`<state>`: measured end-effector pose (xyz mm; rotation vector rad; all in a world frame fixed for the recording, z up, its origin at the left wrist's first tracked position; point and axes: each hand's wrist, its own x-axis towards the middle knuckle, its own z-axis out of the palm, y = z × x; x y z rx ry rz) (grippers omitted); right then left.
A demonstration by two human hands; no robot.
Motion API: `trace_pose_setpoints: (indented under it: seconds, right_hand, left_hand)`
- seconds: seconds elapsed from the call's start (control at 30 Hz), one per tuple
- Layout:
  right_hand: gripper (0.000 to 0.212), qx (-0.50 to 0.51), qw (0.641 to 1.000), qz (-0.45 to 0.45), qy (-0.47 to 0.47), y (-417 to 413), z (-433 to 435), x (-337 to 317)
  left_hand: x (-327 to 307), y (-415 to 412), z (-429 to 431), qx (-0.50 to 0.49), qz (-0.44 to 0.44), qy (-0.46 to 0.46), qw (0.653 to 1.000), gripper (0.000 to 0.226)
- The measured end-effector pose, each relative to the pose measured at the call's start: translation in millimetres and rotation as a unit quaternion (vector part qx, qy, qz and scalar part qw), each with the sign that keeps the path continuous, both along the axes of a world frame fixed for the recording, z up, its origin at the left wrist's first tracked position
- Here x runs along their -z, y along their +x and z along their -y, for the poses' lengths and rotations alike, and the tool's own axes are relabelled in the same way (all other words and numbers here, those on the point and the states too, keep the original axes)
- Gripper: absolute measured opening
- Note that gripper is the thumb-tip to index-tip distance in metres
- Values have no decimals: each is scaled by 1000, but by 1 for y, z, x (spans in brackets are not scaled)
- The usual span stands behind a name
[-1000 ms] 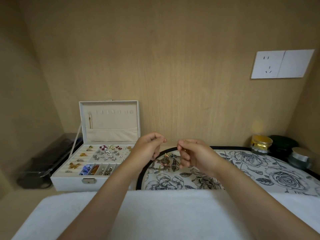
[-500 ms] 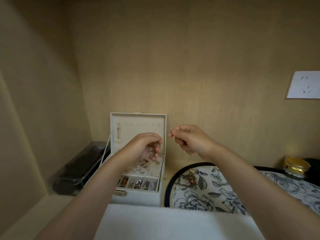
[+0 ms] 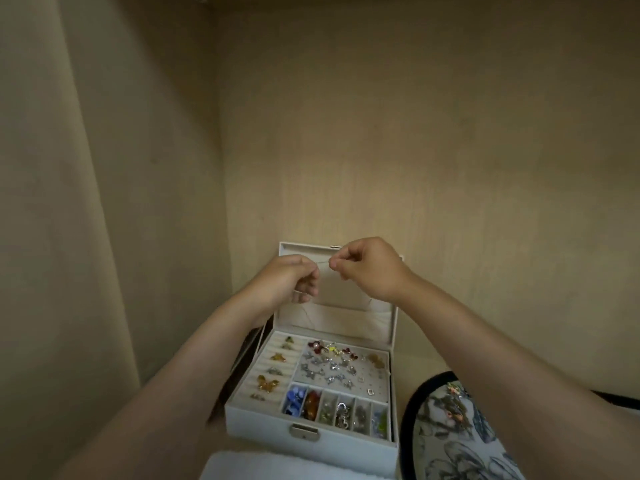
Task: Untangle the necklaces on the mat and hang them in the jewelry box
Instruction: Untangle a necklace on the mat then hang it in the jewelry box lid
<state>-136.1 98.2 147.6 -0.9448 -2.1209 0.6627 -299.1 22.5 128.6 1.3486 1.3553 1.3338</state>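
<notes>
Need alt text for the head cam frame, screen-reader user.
A left hand and a right hand pinch a thin necklace stretched between them, in front of the raised lid of an open white jewelry box. Its tray holds sorted small jewelry; a floral mat with a jewelry tangle lies to the right.

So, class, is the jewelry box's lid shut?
No: the jewelry box has its lid standing upright, so the jewelry inside shows.

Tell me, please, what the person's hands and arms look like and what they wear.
The left hand and right hand are bare, with no gloves or rings showing. Both forearms are bare too: no sleeves, watch or bracelet in view.
</notes>
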Motion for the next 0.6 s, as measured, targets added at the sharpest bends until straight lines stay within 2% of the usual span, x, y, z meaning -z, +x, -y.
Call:
trace_pose_setpoints:
  seconds: [0.07, 0.13, 0.3, 0.47, 0.6]
  right_hand:
    - [9, 12, 1000, -19, 2, -16, -7, 7]
    - [11, 30, 999, -43, 3, -29, -12, 15]
    - [7, 94, 991, -93, -3, -55, -24, 39]
    - [17, 201, 971, -122, 33, -73, -28, 52]
    - [20, 252, 961, -107, 47, -84, -28, 54]
  left_hand:
    - [3, -13, -6, -17, 66, 2, 998, 24]
    - [7, -24, -13, -46, 82, 0, 996, 21]
    - [19, -33, -29, -173, -77, 14, 982, 16]
    - [31, -37, -46, -260, -201, 72, 942, 23]
    - [32, -35, -55, -305, -273, 71, 910, 29]
